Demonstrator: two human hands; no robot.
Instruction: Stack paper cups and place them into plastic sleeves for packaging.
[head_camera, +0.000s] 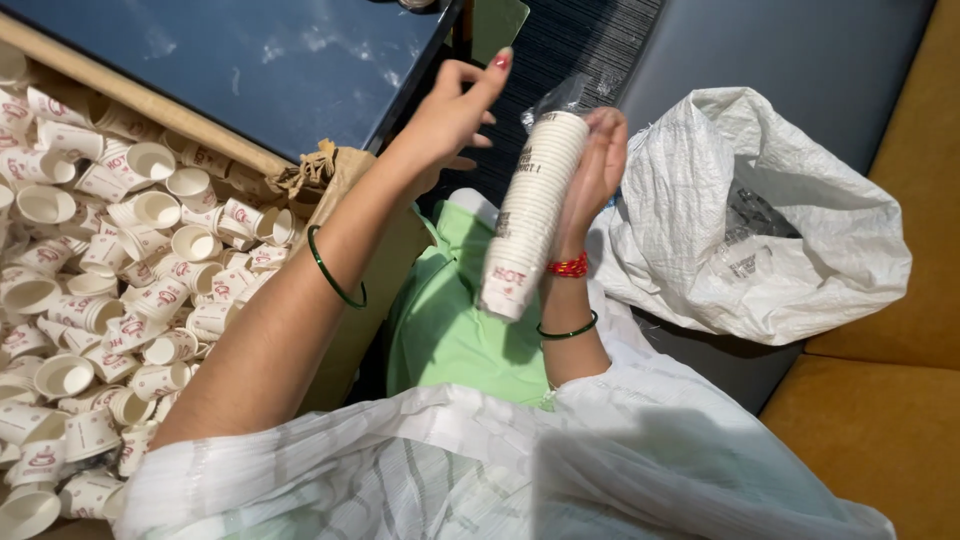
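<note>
Seen from above, a person in a pale striped garment sat with both hands raised; the right hand (598, 165) was wrapped around the upper part of a tall stack of nested white paper cups (530, 215) with red print, held tilted above a green-clad lap, its top end near a scrap of clear plastic wrap (560, 98); the left hand (452, 115) was lifted just beside the stack's top, fingers loose and spread, gripping nothing, one red-painted nail pointing up; each wrist wore a thin green bangle, and the right wrist also bore a red thread band (568, 266); to the person's left, a large brown box (345, 200) stood heaped with loose paper cups (120, 290) of the same kind, lying on their sides and upright in a jumble; beyond the box was a dark blue desk (270, 60) with a wooden edge; to the right, a white woven sack (750, 220) lay open and crumpled on a grey surface, with clear plastic showing inside its mouth; an ochre cushion (870, 440) filled the right corner.
</note>
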